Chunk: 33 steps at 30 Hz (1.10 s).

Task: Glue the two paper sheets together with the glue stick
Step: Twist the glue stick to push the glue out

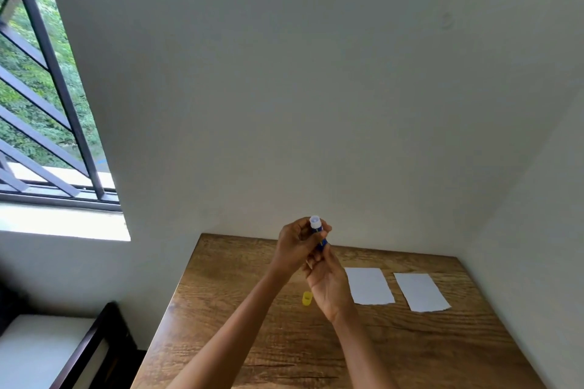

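The glue stick point(317, 232) is held upright above the far edge of the tabletop point(237, 309), uncapped, with its white tip uppermost. Its blue barrel is gripped by the curled fingers of the left hand point(295, 246); its lower end is pinched by the fingertips of the right hand point(328, 287). The yellow cap point(307, 298) stands on the tabletop, just beside the right wrist. Two white paper sheets point(369, 286) point(422, 292) lie flat side by side, apart, toward the right edge
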Each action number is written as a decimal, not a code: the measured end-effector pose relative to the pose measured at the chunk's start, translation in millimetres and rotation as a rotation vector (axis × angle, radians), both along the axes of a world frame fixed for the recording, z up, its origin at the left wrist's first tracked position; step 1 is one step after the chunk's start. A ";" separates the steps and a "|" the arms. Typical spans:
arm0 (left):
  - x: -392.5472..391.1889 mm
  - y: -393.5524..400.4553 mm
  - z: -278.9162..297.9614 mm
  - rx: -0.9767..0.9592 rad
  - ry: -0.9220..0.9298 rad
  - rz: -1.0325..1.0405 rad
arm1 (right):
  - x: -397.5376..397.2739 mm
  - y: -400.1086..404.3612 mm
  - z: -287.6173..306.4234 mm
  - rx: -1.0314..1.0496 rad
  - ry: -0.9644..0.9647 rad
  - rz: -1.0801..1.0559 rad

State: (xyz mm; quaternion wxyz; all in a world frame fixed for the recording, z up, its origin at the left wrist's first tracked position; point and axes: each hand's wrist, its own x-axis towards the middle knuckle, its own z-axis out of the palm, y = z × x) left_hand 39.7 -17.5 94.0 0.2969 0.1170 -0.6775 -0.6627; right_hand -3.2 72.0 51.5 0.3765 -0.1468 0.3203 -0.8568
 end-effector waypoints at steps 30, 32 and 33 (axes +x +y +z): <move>-10.8 23.9 -7.6 -0.313 -0.053 -0.175 | -36.1 32.4 -16.4 0.191 -0.033 0.127; -12.3 24.8 -8.6 -0.290 -0.052 -0.172 | -37.6 33.5 -15.0 0.242 -0.017 0.127; -13.7 25.0 -9.0 -0.279 -0.052 -0.162 | -37.7 33.9 -15.6 0.199 -0.037 0.108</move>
